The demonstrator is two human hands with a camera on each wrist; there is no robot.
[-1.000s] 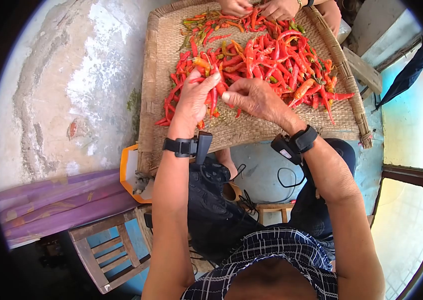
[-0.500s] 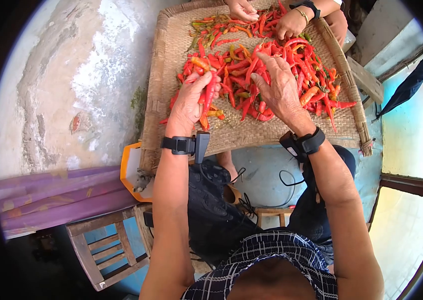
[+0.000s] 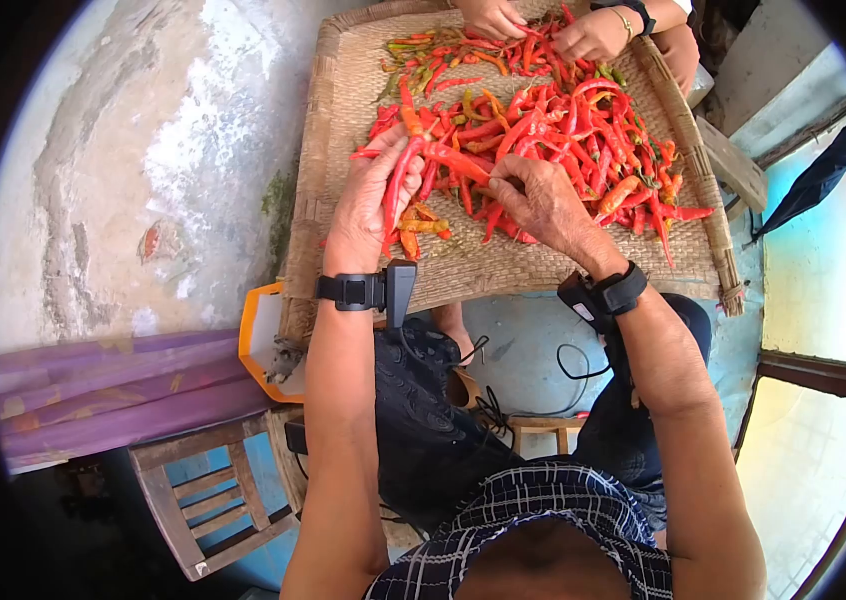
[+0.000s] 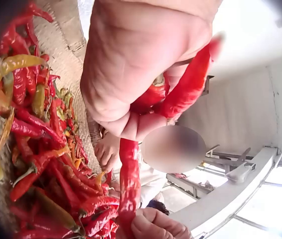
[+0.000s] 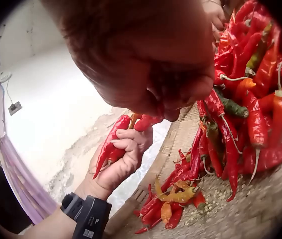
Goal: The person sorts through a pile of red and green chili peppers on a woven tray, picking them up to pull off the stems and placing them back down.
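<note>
My left hand (image 3: 358, 208) grips several red chili peppers, one long chili (image 3: 400, 190) lying along its palm side. Between my hands stretches another red chili pepper (image 3: 458, 160). The thumb and fingers of my right hand (image 3: 549, 205) pinch its right end, while its other end meets the left fingers. In the left wrist view this chili (image 4: 130, 181) hangs below the curled fingers, with the right thumb against it. Beneath both hands spreads a heap of red chilies (image 5: 254, 119) on a woven tray (image 3: 488, 265). My right fingertips are shadowed in the right wrist view.
Another person's hands (image 3: 595, 36) work among chilies at the tray's far side. A small group of orange and red chilies (image 5: 178, 199) lies near the tray's left side. A rough wall (image 3: 193, 170) stands at left, a wooden chair (image 3: 158, 490) at lower left.
My right hand has come back from over the heap toward the left hand and now pinches a chili. The other person's hands have moved closer together.
</note>
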